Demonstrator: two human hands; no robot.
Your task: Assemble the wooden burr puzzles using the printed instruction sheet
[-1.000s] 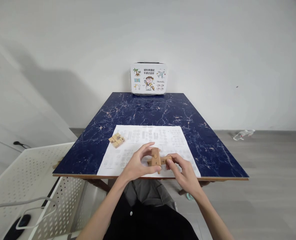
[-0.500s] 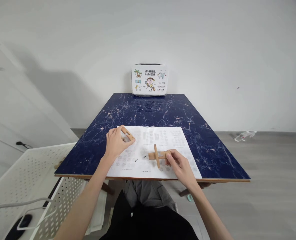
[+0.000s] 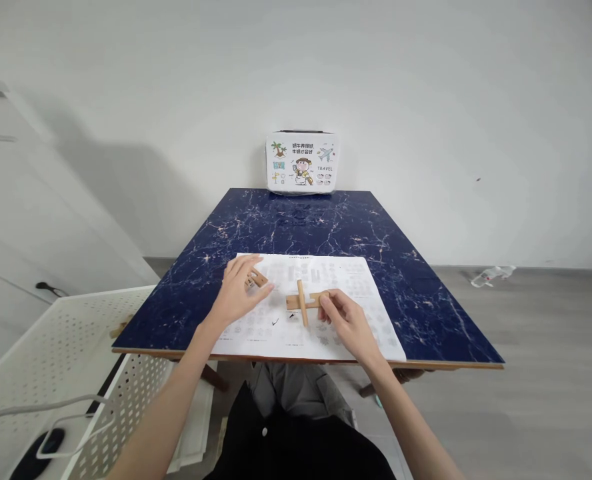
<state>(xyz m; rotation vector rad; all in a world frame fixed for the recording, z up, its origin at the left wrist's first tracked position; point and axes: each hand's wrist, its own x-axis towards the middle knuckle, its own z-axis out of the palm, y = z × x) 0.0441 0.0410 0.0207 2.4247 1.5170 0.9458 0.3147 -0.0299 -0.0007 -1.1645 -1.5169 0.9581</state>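
My right hand pinches the right end of a notched wooden puzzle piece. A second, slimmer wooden stick crosses that piece near its left part, making a cross shape above the paper. My left hand is on the left side of the paper, fingers and thumb apart, curved around another notched wooden piece. That piece appears to lie on the sheet, and part of it is hidden by the hand. Something small and wooden shows beneath the left palm, too covered to make out.
A printed sheet lies at the front of the dark blue marbled table. Small dark marks or bits show on it. A white cartoon-printed case stands at the back. Left of the table is a white perforated basket.
The crossed wooden pieces have shifted left with my right hand. My left fingers have spread away from the wooden piece there, which now sits lower and flatter.
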